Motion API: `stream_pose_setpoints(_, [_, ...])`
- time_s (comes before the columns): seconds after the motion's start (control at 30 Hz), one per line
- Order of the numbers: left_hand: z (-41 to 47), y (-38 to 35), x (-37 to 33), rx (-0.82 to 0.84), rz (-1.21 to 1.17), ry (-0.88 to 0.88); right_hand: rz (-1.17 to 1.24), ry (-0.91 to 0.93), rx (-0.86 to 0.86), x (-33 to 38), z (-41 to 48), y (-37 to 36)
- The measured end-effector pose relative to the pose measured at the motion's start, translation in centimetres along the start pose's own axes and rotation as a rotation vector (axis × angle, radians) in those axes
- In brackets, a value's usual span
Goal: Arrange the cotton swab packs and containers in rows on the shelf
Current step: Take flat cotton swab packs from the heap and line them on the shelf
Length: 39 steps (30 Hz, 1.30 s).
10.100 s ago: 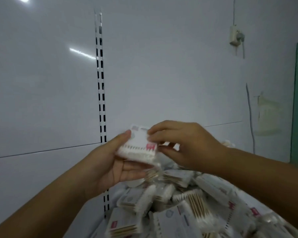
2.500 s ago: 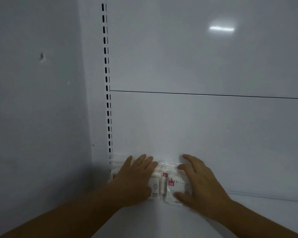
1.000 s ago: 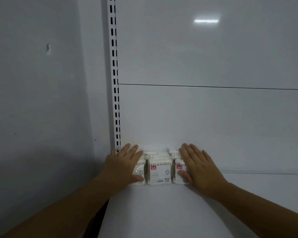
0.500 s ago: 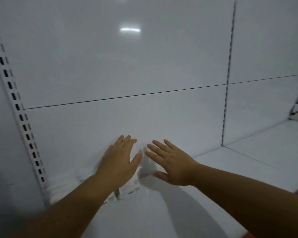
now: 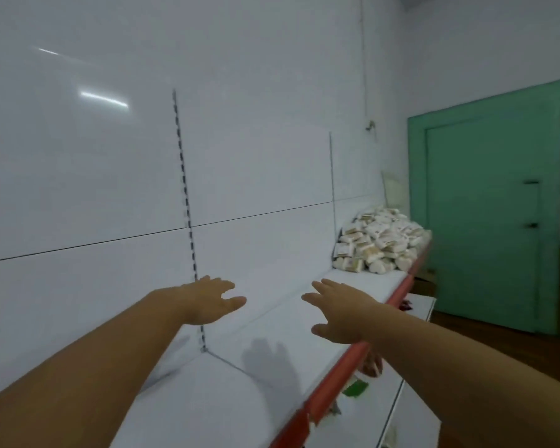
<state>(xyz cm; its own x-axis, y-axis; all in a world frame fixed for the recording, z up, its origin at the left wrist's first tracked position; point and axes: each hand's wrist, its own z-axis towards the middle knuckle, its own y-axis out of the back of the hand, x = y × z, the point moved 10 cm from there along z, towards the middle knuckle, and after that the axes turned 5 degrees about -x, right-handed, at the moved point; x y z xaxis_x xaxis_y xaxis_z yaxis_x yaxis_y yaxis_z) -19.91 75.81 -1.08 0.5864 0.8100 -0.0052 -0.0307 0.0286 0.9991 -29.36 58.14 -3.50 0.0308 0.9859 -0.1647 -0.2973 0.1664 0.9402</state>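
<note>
A heap of white cotton swab packs (image 5: 380,243) lies at the far right end of the white shelf (image 5: 227,396). My left hand (image 5: 207,302) hovers above the shelf with its fingers straight and holds nothing. My right hand (image 5: 340,310) is stretched out beside it, fingers spread, also holding nothing. Both point toward the heap, well short of it. The row of packs stood up earlier is out of view to the left.
The shelf has a red front edge (image 5: 346,367) and a white back panel with a slotted upright (image 5: 188,218). A lower shelf (image 5: 411,412) shows below the edge. A green door (image 5: 485,205) stands at the right beyond the heap.
Both hands have let go of the standing packs in the left corner and lifted off. The view has swung right, and the heap of packs has come into sight.
</note>
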Motion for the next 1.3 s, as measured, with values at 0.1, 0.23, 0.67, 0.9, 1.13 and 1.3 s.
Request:
stream_pose_setpoints(0.1, [4.7, -2.7, -6.0, 0.15, 0.116, -0.02, 0.008, -0.039, 0.036, -6.9, -2.0, -1.5])
stream_pose_setpoints(0.23, [10.7, -4.6, -14.2, 0.123, 0.01, -0.122, -0.024, -0.07, 0.055, -14.7, -3.1, -3.4])
stream_pose_setpoints(0.67, [36.2, -5.2, -30.8, 0.035, -0.071, -0.335, -0.098, -0.19, 0.045, -39.3, 5.0, -8.1])
stream_pose_setpoints(0.9, [51.8, -2.2, -39.6, -0.108, -0.185, -0.381, -0.011, -0.407, 0.093, -56.9, 7.7, -9.6])
stream_pose_setpoints(1.13, [62.9, -2.2, -48.0, -0.305, -0.039, -0.39, -0.07, -0.449, 0.151, -71.5, 8.4, -12.4])
stream_pose_setpoints(1.3, [70.4, -0.6, -49.7, -0.422, 0.083, -0.213, 0.118, -0.377, -0.126, -79.8, 13.0, -12.5])
